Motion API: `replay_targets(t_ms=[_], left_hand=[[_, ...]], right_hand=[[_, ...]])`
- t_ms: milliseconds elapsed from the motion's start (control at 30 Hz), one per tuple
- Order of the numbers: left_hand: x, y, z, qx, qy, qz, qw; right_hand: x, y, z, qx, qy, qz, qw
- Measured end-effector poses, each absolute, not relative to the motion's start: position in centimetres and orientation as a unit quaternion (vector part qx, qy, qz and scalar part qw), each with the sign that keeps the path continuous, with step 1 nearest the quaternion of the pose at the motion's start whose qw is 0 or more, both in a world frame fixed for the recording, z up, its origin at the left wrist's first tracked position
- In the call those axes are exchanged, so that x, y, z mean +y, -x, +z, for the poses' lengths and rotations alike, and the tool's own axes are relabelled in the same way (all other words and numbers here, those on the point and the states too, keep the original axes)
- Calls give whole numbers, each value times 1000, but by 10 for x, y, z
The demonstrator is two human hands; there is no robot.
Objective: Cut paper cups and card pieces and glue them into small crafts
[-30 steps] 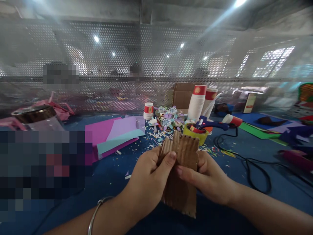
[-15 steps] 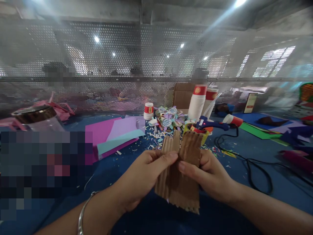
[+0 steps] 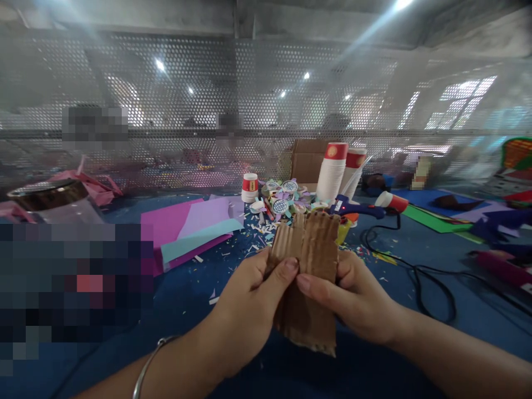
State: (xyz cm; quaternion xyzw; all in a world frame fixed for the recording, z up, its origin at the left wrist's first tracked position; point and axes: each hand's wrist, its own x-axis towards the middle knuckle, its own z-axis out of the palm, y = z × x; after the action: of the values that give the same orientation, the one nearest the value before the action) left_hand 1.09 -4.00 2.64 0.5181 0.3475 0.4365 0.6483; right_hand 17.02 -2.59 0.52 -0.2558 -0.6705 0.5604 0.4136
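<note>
A ridged brown piece of corrugated cardboard is held upright in front of me, over the blue table. A lengthwise split or fold runs down from its top edge. My left hand is closed on its left side, thumb pressed on the near face. My right hand pinches the right side, its thumb almost touching the left one. The fingers behind the cardboard are mostly hidden. Just beyond it, a blue glue gun rests on a yellow container.
Paper cup stacks and a pile of cut paper pieces stand behind. Purple paper sheets lie left, near a lidded clear jar. A black cable loops on the right. A perforated metal screen closes off the back.
The left side of the cardboard has turned inward, and the gap at its top looks narrower. Both hands keep their grip. The whole view has shifted slightly.
</note>
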Motion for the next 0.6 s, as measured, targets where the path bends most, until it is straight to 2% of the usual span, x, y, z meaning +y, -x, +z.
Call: replay_targets(t_ms=[233, 600], left_hand=[[-39, -18, 20, 361, -396, 442, 719], [-33, 5, 34, 408, -546, 353, 641]], right_hand=[[-26, -167, -2, -697, 309, 473, 441], [-20, -168, 0, -688, 228, 547, 419]])
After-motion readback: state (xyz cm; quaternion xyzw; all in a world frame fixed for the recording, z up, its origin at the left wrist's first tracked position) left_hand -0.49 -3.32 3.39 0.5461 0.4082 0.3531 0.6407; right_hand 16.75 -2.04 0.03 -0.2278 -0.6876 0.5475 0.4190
